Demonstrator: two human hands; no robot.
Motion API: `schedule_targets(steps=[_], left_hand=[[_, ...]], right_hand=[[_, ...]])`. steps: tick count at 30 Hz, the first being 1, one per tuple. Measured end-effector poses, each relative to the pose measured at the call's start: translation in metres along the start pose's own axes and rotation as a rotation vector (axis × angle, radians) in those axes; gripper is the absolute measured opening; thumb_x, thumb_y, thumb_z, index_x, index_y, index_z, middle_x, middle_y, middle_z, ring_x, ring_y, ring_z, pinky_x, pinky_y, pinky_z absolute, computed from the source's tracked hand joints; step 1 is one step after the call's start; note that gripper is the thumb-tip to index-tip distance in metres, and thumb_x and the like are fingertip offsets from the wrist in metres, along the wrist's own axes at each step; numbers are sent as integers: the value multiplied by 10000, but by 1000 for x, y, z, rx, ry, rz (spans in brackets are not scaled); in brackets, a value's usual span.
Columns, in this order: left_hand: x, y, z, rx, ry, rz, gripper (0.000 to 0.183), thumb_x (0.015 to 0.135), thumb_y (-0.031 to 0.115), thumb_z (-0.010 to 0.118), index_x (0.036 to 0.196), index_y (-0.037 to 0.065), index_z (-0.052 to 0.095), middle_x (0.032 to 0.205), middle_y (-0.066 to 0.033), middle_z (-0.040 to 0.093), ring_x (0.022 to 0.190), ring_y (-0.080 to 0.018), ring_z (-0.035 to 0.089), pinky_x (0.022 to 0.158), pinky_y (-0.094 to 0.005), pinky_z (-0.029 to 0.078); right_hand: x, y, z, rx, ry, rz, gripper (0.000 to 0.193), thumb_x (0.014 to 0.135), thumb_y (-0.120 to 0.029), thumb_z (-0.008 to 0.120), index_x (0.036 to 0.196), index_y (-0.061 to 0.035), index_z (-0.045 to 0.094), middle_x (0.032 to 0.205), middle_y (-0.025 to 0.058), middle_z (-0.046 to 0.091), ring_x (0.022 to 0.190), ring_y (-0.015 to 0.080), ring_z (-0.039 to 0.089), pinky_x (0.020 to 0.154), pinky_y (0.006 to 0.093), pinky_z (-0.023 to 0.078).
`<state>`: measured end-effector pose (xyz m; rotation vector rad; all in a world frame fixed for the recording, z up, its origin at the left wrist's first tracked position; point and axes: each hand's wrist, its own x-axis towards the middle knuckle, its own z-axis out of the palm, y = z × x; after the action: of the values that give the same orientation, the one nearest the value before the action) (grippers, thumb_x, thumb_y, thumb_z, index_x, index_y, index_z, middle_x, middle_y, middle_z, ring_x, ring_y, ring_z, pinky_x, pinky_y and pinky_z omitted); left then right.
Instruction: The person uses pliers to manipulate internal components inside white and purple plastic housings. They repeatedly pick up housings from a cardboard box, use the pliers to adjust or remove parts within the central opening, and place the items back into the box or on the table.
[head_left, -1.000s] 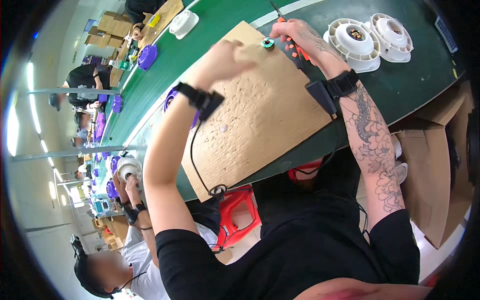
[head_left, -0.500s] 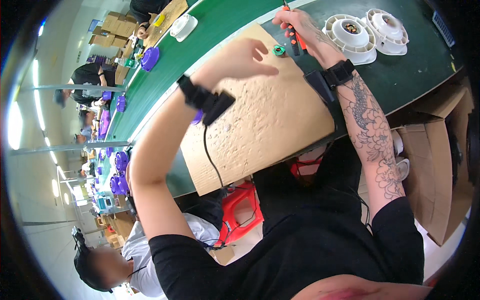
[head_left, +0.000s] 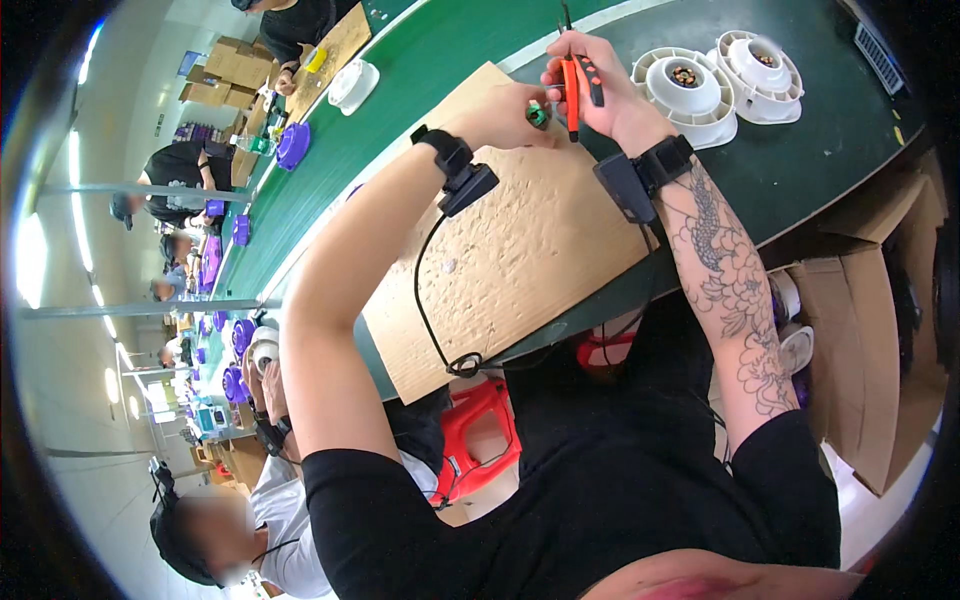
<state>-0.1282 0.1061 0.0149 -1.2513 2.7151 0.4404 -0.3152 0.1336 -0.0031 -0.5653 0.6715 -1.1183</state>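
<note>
Head view: the left grip (head_left: 508,116) is closed around a small green part (head_left: 538,115) over the cardboard (head_left: 520,240) on the counter (head_left: 800,175); the right grip (head_left: 608,92) holds a red-and-black tool (head_left: 572,100) beside that part.

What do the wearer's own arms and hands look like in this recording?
Both the left hand and right hand are ungloved. Black short fabric sleeves cover the upper arms. Each wrist wears a black strap carrying a boxy black device; a thin black cable trails from the left one. Line tattoos, including flower shapes, cover the right forearm.
</note>
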Motion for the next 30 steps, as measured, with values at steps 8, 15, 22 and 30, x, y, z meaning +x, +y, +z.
schedule_targets(steps=[8,15,22,30], left_hand=[[-1,-125,-88,-414,90,-346,375,841,236,805,1116,5,698,954,-62,722,770,-112,691,701,-248,587],[24,-267,-62,-175,91,-612,275,745,272,839,879,54,739,742,-35,724,635,-145,680,644,-318,561],[36,-372,-48,-378,142,-811,292,759,292,848,945,80,773,830,-25,752,694,-141,691,644,-329,555],[113,-410,-20,-471,355,-1075,189,798,190,850,865,54,737,786,-38,710,657,-142,657,569,-311,527]], right_hand=[[-7,42,22,15,-268,340,207,783,-296,705,758,-125,590,684,58,607,528,181,564,501,332,456],[-1,65,21,3,-388,553,223,804,-292,676,755,-92,591,706,85,613,537,193,568,536,343,475],[-2,68,25,75,-376,679,195,811,-252,657,793,-61,621,735,106,643,563,206,586,572,336,489],[10,56,3,154,-281,691,228,818,-231,657,818,-5,631,769,152,641,599,233,583,593,340,489]])
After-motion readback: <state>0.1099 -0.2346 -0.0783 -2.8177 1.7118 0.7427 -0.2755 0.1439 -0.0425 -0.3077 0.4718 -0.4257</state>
